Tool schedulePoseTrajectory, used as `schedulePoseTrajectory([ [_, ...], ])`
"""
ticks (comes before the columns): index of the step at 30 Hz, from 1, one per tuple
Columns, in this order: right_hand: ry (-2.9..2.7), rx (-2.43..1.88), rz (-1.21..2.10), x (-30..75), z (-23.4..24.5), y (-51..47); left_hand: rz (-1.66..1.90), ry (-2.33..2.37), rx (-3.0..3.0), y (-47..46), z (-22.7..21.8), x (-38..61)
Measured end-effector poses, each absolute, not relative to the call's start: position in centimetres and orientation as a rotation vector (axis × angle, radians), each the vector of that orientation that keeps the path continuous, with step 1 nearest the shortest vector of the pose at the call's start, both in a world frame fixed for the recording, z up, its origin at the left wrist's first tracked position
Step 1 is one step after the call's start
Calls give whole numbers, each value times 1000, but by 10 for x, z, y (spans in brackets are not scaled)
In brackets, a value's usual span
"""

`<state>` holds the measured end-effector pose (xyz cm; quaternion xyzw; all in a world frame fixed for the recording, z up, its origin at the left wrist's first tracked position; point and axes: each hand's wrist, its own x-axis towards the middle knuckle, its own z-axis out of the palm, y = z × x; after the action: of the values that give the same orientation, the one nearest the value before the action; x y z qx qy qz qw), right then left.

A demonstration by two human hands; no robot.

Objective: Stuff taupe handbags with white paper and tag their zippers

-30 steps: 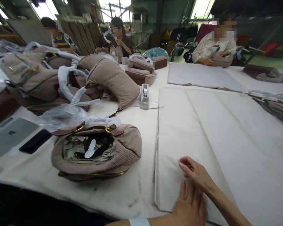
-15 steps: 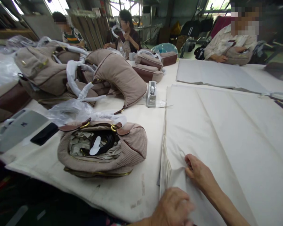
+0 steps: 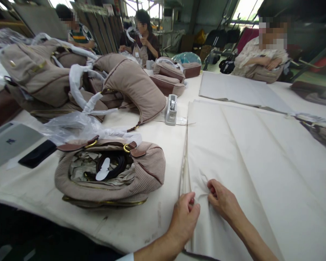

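A stack of large white paper sheets (image 3: 241,145) covers the right part of the table. Bent fingers of my right hand (image 3: 224,199) pinch the top sheet near its left side, and creases run out from the fingertips. Just left of it, my left hand (image 3: 183,215) is closed at the stack's left edge, thumb and fingers together on the sheet's border; the exact grip is partly hidden. Left of both hands stands an open beige handbag (image 3: 111,188) with brown leather tabs and gold rings. Inside it lie crumpled paper and a coiled dark strap (image 3: 115,165) with a white tag.
Beige bags (image 3: 130,79) with white-wrapped handles are heaped at the back left. A tape dispenser (image 3: 171,110) stands behind the stack's corner. A dark flat case (image 3: 38,154) and a grey box (image 3: 13,145) lie at left. Three people sit across the table (image 3: 152,217).
My left hand has moved up and forward to the stack's left edge, its fingers closing there. My right hand keeps its pinch on the sheet. The view has shifted slightly.
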<state>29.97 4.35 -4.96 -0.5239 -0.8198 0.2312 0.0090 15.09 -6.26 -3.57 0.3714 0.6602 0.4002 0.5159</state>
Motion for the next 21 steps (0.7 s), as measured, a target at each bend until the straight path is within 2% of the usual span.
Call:
schedulePoseTrajectory([
  [5,-2440,-1738,976,292,-32,51,968,1463,1313,-41,-41,182],
  [9,-2554,-1787,815,271,-22,52,967,1265,1647,-39,-52,194],
  [12,-2521,-1715,834,267,-20,54,966,988,1819,-50,-55,182],
  [14,-2458,-1651,896,273,-17,53,1098,1070,1610,-52,-52,165],
  [16,-2412,-1558,1016,279,-14,43,1210,1324,973,-43,-45,147],
  [17,-2410,-1501,1096,280,-13,34,1198,1279,705,-35,-40,139],
  [21,-2493,-1116,1467,268,-13,-12,848,914,307,7,-15,125],
])
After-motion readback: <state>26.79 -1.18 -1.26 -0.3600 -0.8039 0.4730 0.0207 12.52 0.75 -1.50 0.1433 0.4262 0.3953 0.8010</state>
